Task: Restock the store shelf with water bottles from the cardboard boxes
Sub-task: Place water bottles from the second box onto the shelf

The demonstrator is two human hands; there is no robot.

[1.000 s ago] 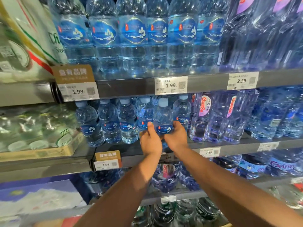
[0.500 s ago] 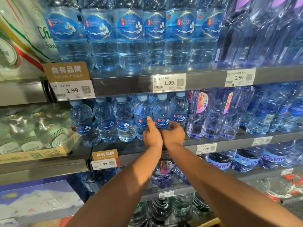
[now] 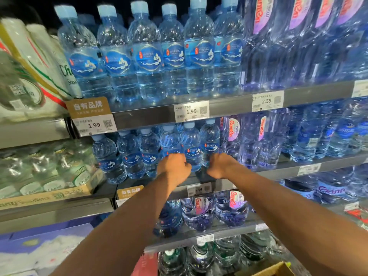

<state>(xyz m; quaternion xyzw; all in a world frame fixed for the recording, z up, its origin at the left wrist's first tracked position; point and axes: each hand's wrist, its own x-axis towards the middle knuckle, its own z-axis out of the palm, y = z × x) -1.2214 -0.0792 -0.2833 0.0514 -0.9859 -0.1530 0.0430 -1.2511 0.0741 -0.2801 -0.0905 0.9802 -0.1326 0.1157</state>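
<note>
A row of small blue-capped water bottles stands on the middle shelf (image 3: 278, 172). My left hand (image 3: 174, 167) is curled around the lower part of one small bottle (image 3: 169, 142). My right hand (image 3: 221, 166) is curled around the base of another small bottle (image 3: 209, 141) at the right end of the row. A third small bottle (image 3: 190, 148) stands upright between my hands, free of both. My fingertips are hidden behind the bottles. A cardboard box corner (image 3: 278, 269) shows at the bottom edge.
Taller bottles of the same brand (image 3: 147, 62) fill the upper shelf above 1.99 price tags (image 3: 191, 111). Pink-labelled Ganten bottles (image 3: 262, 136) stand immediately right of my right hand. Shrink-wrapped green-label packs (image 3: 49, 172) sit on a cardboard tray to the left. Lower shelves hold more bottles.
My hands were together on one bottle pushed into the row; they have now moved apart to the bottles on either side. The camera has moved closer and tilted up.
</note>
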